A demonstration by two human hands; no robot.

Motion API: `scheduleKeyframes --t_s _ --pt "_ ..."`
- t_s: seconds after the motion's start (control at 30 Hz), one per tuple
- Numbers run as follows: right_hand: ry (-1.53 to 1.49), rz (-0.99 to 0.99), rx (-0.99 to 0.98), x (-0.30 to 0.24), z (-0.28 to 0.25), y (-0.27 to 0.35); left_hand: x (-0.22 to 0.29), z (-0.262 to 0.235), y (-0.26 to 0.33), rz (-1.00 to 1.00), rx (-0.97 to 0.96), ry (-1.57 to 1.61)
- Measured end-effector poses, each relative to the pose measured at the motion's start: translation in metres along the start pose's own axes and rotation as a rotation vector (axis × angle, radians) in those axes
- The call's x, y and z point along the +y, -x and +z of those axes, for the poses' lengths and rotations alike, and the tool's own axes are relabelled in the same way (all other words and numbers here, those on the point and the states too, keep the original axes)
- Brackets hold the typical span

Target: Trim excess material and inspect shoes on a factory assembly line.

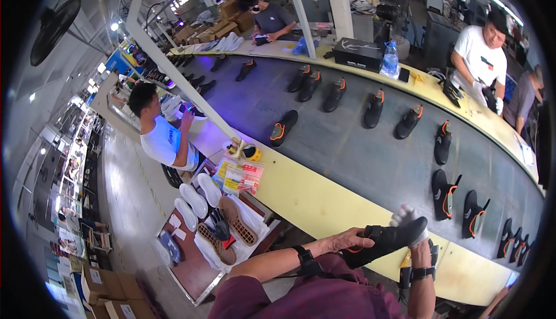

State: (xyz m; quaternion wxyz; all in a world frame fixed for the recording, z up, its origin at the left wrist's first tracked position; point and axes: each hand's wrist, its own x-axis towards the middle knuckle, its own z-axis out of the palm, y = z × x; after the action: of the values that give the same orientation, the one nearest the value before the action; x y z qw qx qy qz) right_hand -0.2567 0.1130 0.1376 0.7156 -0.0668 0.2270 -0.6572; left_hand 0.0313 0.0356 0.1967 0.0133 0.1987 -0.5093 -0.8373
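A black shoe (387,240) is held between my two hands in front of my body, above the yellow near edge of the conveyor. My left hand (350,239) is bare and grips the shoe at its opening end, thumb on top. Around the toe end wraps my right hand (418,237), which wears a pale covering on its fingers; its fingertips show beyond the shoe. Part of each hand is hidden by the shoe. Close to my right hand on the belt stand a black shoe with an orange-edged opening (445,194) and another like it (474,215).
Several black shoes stand along the grey conveyor belt (347,157). At left, a cart (194,272) carries white and brown soles, near plastic packets (243,175). Across the belt are a black shoebox (358,54) and a water bottle (390,61). Co-workers stand along both sides.
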Motion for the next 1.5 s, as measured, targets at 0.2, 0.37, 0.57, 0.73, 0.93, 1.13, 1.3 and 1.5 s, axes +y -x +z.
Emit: scheduleKeyframes --t_s 0.2,0.37,0.57,0.73,0.93,1.13,1.3,1.5 --pt "0.566 -0.231 0.386 -0.015 0.029 0.000 -0.002 0.007 -0.001 -0.089 0.220 0.031" --pt "0.280 -0.352 0.438 -0.004 -0.004 -0.008 0.028 0.021 0.002 -0.059 0.124 0.027" --pt "0.143 -0.233 0.379 -0.014 0.012 -0.017 -0.002 0.038 -0.008 -0.139 -0.069 0.612" --pt "0.094 -0.223 0.356 -0.023 0.019 -0.012 0.003 0.065 -0.006 -0.081 -0.215 0.908" --pt "0.680 -0.518 0.611 -0.055 -0.019 -0.006 0.008 0.050 -0.015 0.062 -0.245 0.888" --pt "1.371 -0.875 0.602 -0.025 0.077 0.019 0.017 0.027 -0.052 -0.041 0.094 0.857" --pt "1.491 -0.842 0.269 0.026 0.098 0.065 0.020 0.023 -0.075 -0.157 0.288 0.862" --pt "1.519 -0.860 0.377 0.051 0.115 0.058 -0.007 0.034 -0.085 -0.093 0.258 0.808"
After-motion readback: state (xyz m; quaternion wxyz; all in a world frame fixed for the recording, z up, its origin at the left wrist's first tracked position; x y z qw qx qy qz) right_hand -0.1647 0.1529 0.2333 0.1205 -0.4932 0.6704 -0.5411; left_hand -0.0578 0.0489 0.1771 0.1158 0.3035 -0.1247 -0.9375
